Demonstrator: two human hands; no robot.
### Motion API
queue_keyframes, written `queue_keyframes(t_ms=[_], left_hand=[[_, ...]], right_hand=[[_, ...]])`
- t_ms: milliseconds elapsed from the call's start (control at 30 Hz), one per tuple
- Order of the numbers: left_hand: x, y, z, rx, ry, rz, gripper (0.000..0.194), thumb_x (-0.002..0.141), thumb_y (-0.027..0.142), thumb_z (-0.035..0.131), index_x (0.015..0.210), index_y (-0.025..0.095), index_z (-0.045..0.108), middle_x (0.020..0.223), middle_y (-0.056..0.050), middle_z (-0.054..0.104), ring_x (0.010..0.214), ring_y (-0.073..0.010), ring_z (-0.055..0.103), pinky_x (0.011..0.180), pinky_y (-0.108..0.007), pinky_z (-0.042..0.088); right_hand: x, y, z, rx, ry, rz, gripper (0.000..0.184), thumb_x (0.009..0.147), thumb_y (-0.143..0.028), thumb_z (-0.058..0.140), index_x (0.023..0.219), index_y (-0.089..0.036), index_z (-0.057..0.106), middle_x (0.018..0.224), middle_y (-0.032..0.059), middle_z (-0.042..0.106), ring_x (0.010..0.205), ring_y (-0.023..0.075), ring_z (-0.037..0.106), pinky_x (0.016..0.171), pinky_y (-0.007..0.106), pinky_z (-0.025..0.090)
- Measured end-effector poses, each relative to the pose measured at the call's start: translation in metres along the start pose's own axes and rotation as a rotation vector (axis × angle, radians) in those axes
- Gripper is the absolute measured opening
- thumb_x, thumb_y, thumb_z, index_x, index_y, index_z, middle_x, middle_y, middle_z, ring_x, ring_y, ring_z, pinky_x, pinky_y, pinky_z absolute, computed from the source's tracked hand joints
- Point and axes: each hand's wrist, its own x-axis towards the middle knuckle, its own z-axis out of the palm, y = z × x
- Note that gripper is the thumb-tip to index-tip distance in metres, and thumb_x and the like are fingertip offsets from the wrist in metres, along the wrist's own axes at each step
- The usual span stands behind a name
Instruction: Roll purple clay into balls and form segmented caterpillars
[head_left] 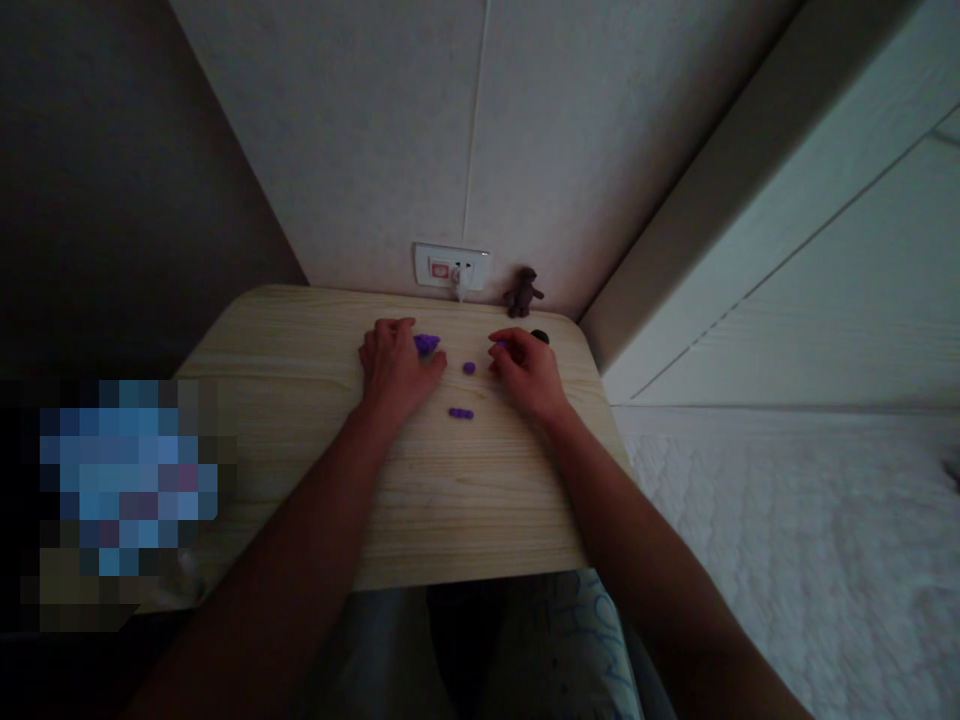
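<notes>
"Roll [461, 413]: where is it from the hands?"

"On the table [465, 510], between them and nearer the person's body; neither hand is clearly nearer."

"Its long axis?"

"Crosswise, one end toward each hand's side. The ball [469, 368], just beyond, is round and points nowhere."

"And the hands?"

"Left hand [391, 368] is spread, thumb well off the fingers, with a lump [426, 344] just beside; contact is unclear. Right hand [526, 368] is half curled around a purple bit [500, 345]; I can't tell whether it's gripped."
</notes>
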Motion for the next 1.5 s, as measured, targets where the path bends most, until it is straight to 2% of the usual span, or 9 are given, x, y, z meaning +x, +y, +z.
queue_keyframes(t_ms=[67,167,333,500,633,733,933,1300,1500], left_hand=[[0.001,-0.003,0.005,0.004,-0.082,0.034,0.04,0.089,0.032,0.066,0.124,0.012,0.068,0.125,-0.022,0.065,0.121,-0.0408,0.06,0.107,-0.058,0.049],[0.002,-0.001,0.006,-0.124,-0.11,0.124,0.029,0.094,0.027,0.059,0.116,0.012,0.07,0.117,-0.018,0.069,0.115,-0.0325,0.064,0.107,-0.048,0.051],[-0.003,0.016,0.002,-0.434,-0.149,0.286,0.035,0.097,0.036,0.056,0.122,0.016,0.067,0.123,-0.013,0.073,0.117,-0.0257,0.067,0.109,-0.04,0.051],[-0.007,0.021,0.001,-0.664,-0.211,0.244,0.044,0.096,0.051,0.054,0.119,0.017,0.069,0.115,-0.01,0.078,0.105,-0.0243,0.071,0.097,-0.035,0.055],[-0.006,0.019,-0.001,-0.665,-0.197,0.217,0.043,0.092,0.053,0.056,0.109,0.016,0.07,0.099,-0.007,0.078,0.092,-0.0221,0.07,0.084,-0.031,0.054],[-0.006,0.021,-0.005,-0.631,-0.196,0.235,0.038,0.091,0.05,0.057,0.105,0.016,0.071,0.095,-0.006,0.077,0.087,-0.0209,0.07,0.081,-0.031,0.053],[-0.009,0.028,-0.01,-0.558,-0.202,0.263,0.03,0.088,0.043,0.058,0.097,0.019,0.072,0.091,-0.004,0.078,0.083,-0.0202,0.069,0.079,-0.031,0.052],[-0.009,0.029,-0.008,-0.634,-0.198,0.235,0.027,0.085,0.039,0.061,0.09,0.017,0.075,0.085,-0.003,0.077,0.08,-0.0191,0.068,0.078,-0.03,0.053],[-0.007,0.028,-0.006,-0.663,-0.177,0.121,0.021,0.083,0.035,0.061,0.084,0.018,0.073,0.082,-0.003,0.076,0.078,-0.0181,0.068,0.072,-0.028,0.054]], right_hand=[[0.0,0.0,0.0,0.028,0.002,-0.017,0.024,0.095,-0.028,0.056,0.113,-0.02,0.069,0.08,0.0029,0.071,0.068,0.0173,0.069,0.067,0.032,0.055],[-0.001,-0.001,0.001,0.055,0.025,-0.062,0.024,0.096,-0.027,0.053,0.112,-0.022,0.07,0.096,0.0052,0.072,0.072,0.0153,0.068,0.071,0.031,0.056],[-0.006,-0.011,0.004,0.088,0.027,-0.138,0.029,0.097,-0.04,0.063,0.12,-0.024,0.07,0.108,0.0073,0.07,0.084,0.0167,0.067,0.075,0.031,0.058],[-0.008,-0.018,0.007,0.154,0.002,-0.171,0.035,0.094,-0.053,0.068,0.115,-0.025,0.075,0.112,0.0078,0.072,0.091,0.0174,0.069,0.079,0.031,0.06],[-0.008,-0.021,0.008,0.272,-0.017,-0.071,0.042,0.085,-0.058,0.076,0.105,-0.021,0.076,0.097,0.0067,0.077,0.078,0.016,0.069,0.071,0.03,0.06],[-0.008,-0.022,0.01,0.335,-0.021,-0.008,0.042,0.08,-0.057,0.081,0.098,-0.019,0.077,0.083,0.0048,0.076,0.066,0.0146,0.067,0.062,0.028,0.057],[-0.011,-0.024,0.014,0.265,0.045,0.059,0.028,0.074,-0.044,0.082,0.084,-0.019,0.074,0.07,0.0023,0.072,0.057,0.0124,0.062,0.053,0.025,0.05],[-0.009,-0.026,0.019,0.201,0.045,0.042,0.021,0.077,-0.041,0.074,0.077,-0.021,0.066,0.069,0.0011,0.068,0.06,0.0132,0.059,0.055,0.027,0.047],[-0.008,-0.026,0.017,0.197,0.009,0.006,0.024,0.082,-0.044,0.074,0.085,-0.021,0.069,0.077,0.0035,0.072,0.068,0.0156,0.065,0.062,0.029,0.052]])
